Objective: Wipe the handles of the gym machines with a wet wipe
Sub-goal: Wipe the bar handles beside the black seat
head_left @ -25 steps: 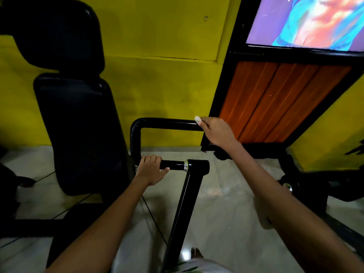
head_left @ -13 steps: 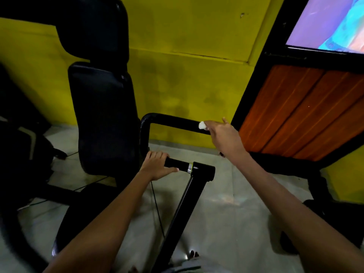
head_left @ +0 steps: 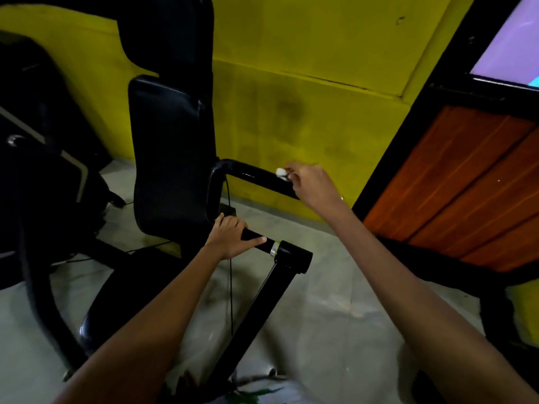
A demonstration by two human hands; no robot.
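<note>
Both hands are on the machine. Our left hand [head_left: 230, 237] wraps the lower handle [head_left: 256, 237], fingers curled over the black grip, thumb lying along it toward the silver ring [head_left: 274, 248] and the joint cap [head_left: 294, 256]. Our right hand [head_left: 313, 183] pinches the wet wipe [head_left: 280, 171], a small white wad at the fingertips, pressed onto the upper bar [head_left: 250, 174]; that bar runs out from behind the black backrest [head_left: 172, 153] toward the orange panel [head_left: 455, 182].

What changed: compared with a second ago the right hand sits a little closer to the bend of the upper bar, so less bare bar shows between wipe and corner. Left hand has not shifted, same grip on the lower handle. The view has swung left: more of the backrest and the dark equipment [head_left: 38, 141] on the left, less of the screen [head_left: 513, 45] top right. The hand is slightly blurred, so we cannot tell exact finger positions.

Meaning for the task: we judge the wipe is travelling along the upper bar toward the bend, so this bar is mid-wipe, not finished. The corner and the vertical drop look not yet reached. The lower handle is covered by our left hand, so we'd guess it needs its own pass with the wipe. Wipe is tiny against the bar; contact is likely only on the top face.
</note>
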